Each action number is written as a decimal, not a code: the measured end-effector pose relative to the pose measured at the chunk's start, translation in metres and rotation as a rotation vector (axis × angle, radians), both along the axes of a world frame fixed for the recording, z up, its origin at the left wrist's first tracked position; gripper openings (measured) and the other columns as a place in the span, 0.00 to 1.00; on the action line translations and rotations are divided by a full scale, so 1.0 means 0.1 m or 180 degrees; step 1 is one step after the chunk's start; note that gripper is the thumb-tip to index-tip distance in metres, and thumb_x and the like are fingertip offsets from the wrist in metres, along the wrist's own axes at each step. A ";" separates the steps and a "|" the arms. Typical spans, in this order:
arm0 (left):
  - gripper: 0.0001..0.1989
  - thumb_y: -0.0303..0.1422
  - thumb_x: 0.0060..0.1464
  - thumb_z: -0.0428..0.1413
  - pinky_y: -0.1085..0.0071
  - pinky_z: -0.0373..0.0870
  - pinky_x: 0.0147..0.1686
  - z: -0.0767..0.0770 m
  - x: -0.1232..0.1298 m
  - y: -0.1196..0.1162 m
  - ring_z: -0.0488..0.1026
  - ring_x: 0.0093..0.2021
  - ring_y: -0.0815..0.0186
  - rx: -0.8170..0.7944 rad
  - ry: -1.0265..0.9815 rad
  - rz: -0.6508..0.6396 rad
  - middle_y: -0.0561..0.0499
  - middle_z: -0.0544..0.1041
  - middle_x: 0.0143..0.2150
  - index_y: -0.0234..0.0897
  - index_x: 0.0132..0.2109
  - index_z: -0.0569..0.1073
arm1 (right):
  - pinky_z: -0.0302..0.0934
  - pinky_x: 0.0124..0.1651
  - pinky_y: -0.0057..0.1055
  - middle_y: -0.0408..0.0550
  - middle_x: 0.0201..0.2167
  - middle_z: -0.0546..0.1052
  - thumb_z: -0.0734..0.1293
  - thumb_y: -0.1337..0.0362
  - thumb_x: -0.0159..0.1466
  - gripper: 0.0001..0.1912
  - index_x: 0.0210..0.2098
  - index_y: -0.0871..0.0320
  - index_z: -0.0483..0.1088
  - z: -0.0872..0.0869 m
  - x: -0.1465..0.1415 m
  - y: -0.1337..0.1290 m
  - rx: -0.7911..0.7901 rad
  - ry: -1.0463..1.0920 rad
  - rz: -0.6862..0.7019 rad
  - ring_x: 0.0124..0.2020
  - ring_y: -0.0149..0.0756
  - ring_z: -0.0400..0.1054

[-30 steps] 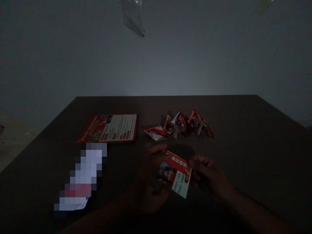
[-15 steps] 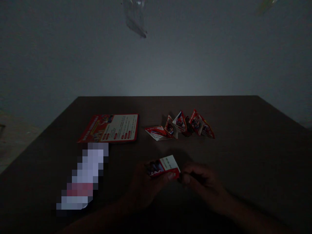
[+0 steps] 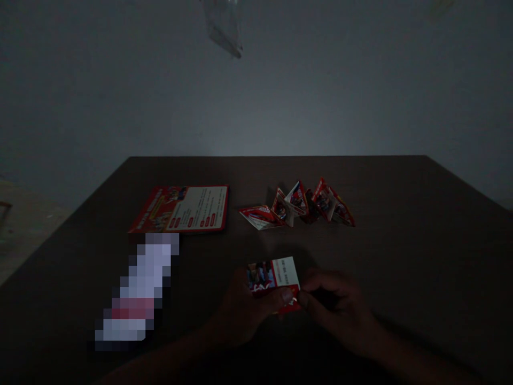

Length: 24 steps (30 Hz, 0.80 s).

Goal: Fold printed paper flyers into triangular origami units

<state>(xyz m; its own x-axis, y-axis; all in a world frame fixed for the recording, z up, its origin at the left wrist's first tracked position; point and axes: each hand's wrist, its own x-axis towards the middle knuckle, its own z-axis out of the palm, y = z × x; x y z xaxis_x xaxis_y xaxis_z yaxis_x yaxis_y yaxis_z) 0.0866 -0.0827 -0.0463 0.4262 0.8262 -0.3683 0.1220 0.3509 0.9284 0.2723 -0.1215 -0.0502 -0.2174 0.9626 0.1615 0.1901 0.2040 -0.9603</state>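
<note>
My left hand [image 3: 244, 313] is closed around a small printed card [image 3: 285, 270], red and white with a picture on its left part. The thumb lies across its lower portion. At the card's right edge, the thumb and fingers of my right hand [image 3: 336, 305] are pinched together. The fingers under the card are hidden. Beyond both hands, several folded printed paper pieces [image 3: 294, 206] stand in a zigzag row, red, white and blue, with pointed corners.
A red-and-white printed booklet or box [image 3: 204, 211] lies on the dark table [image 3: 385, 187] at the left. Nearer me is a bright, pixelated long object [image 3: 148, 280]. Behind the table rises a grey wall [image 3: 320, 96], with a clear plastic bag [image 3: 224, 27] high up.
The card has tilted to show more of its printed face and moved slightly right. My right hand stays at its edge. The view has shifted a little.
</note>
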 end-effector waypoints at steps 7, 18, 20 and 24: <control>0.15 0.41 0.46 0.63 0.73 0.67 0.25 -0.01 0.01 -0.04 0.70 0.24 0.69 -0.0223 -0.0108 -0.0435 0.52 0.73 0.23 0.32 0.31 0.72 | 0.61 0.30 0.26 0.44 0.25 0.74 0.65 0.67 0.62 0.07 0.28 0.58 0.70 -0.02 -0.02 -0.02 -0.0109 0.0155 -0.0207 0.26 0.30 0.67; 0.23 0.43 0.39 0.65 0.76 0.63 0.24 0.05 -0.05 -0.06 0.69 0.26 0.69 -0.0592 0.0734 -0.0992 0.57 0.72 0.26 0.35 0.36 0.66 | 0.56 0.26 0.25 0.40 0.19 0.69 0.65 0.61 0.63 0.12 0.24 0.57 0.69 -0.03 0.10 0.08 -0.0428 0.0774 -0.1142 0.22 0.28 0.61; 0.24 0.43 0.39 0.65 0.75 0.64 0.25 0.05 -0.06 -0.07 0.70 0.27 0.69 -0.0626 0.0620 -0.0986 0.56 0.72 0.27 0.35 0.38 0.65 | 0.56 0.27 0.25 0.40 0.19 0.69 0.66 0.60 0.62 0.12 0.25 0.57 0.69 -0.05 0.12 0.09 -0.0532 0.0986 -0.1252 0.23 0.28 0.62; 0.22 0.42 0.41 0.64 0.75 0.65 0.24 0.04 -0.04 -0.06 0.69 0.24 0.70 -0.0693 0.0333 -0.0983 0.56 0.72 0.26 0.34 0.37 0.65 | 0.56 0.27 0.25 0.41 0.20 0.69 0.65 0.57 0.63 0.13 0.26 0.58 0.70 -0.03 0.10 0.07 -0.0646 0.0959 -0.0827 0.23 0.28 0.61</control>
